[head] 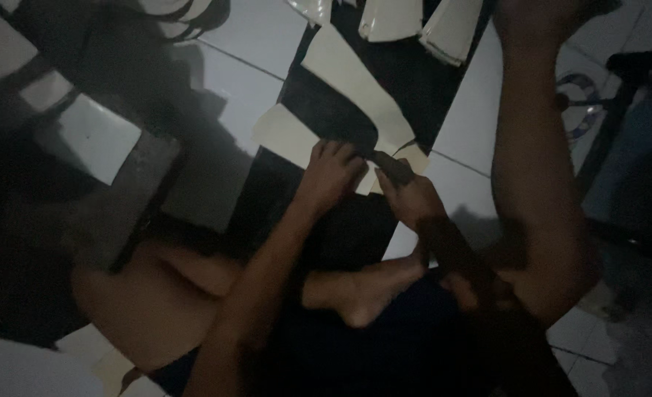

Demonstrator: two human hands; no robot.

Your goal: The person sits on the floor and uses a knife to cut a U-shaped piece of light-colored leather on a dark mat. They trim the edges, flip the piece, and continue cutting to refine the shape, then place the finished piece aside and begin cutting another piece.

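Head view: both hands point(370, 184) on cream sheet point(355, 84)

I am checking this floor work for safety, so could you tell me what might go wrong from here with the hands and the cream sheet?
The light is dim, so the edge being worked is hard to see. The left hand and right hand meet close together on the cream sheet over the dark sheet; if the dark thing at the right fingers is a blade, which I cannot tell, a slip could reach the left fingers. The bare foot lies close behind the hands.
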